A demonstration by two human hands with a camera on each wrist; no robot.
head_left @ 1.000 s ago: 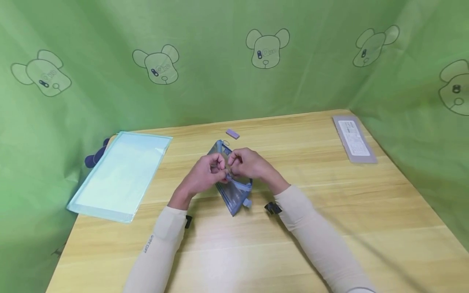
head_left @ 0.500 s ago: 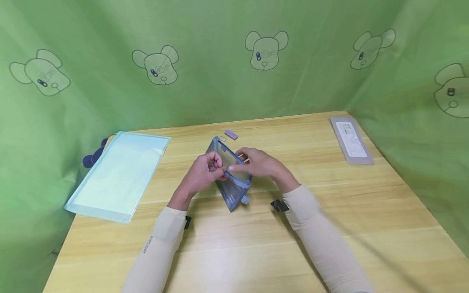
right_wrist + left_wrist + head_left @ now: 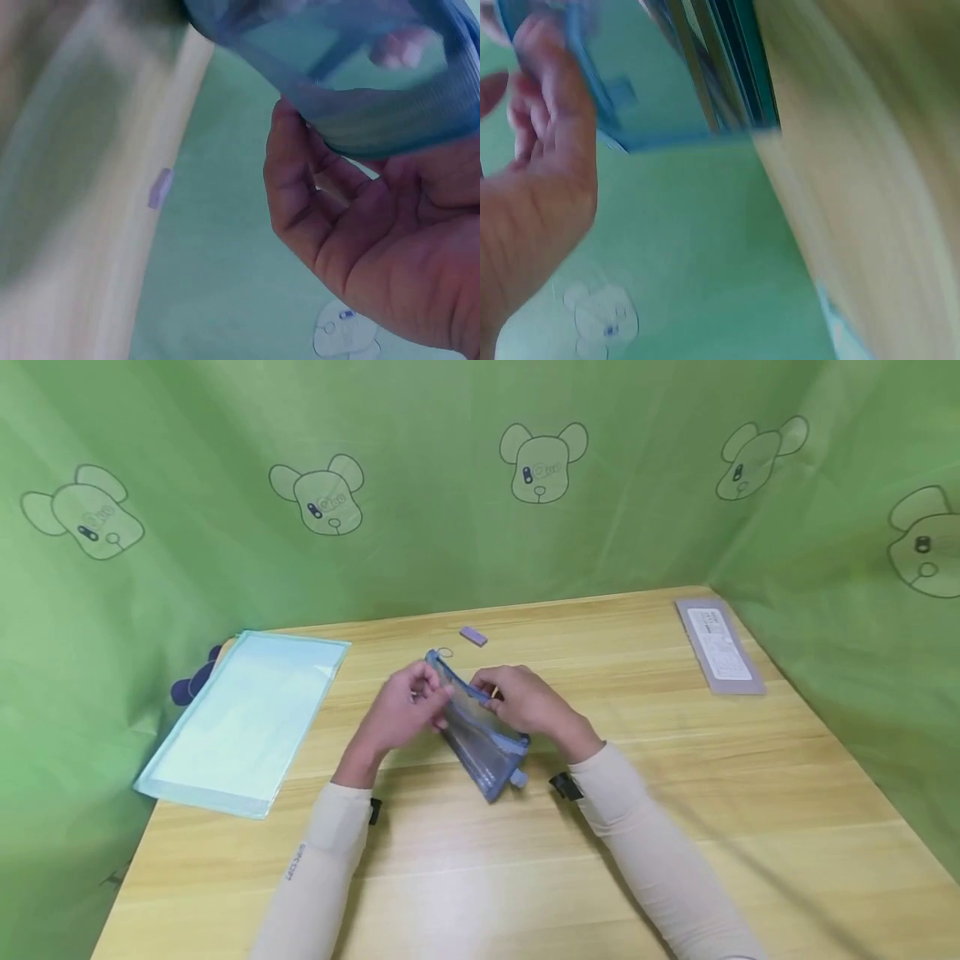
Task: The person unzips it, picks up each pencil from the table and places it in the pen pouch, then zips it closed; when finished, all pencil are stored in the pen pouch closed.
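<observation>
A see-through blue zip pouch (image 3: 483,752) stands tilted in the middle of the table, between both hands. It has a darker blue zip edge, a small ring at its far end and a pale blue tab at its near end. My left hand (image 3: 401,706) has curled fingers at the pouch's left side, thumb and index tips by its edge. In the left wrist view, the left hand (image 3: 547,142) overlaps the blurred pouch (image 3: 652,82). My right hand (image 3: 525,697) grips the right rim. The right wrist view shows that hand (image 3: 382,240) under the pouch edge (image 3: 390,124).
A small purple block (image 3: 473,636) lies just beyond the pouch. At the left sits a large pale-blue zip folder (image 3: 247,718), with a dark blue object (image 3: 197,683) behind it. A grey-purple card with a white label (image 3: 720,647) lies far right. Green curtains surround the table.
My right hand has drawn back from the left fingers and taken hold of the right rim. The left hand has shifted slightly left and away; the pouch's near end has swung right, its opening narrower.
</observation>
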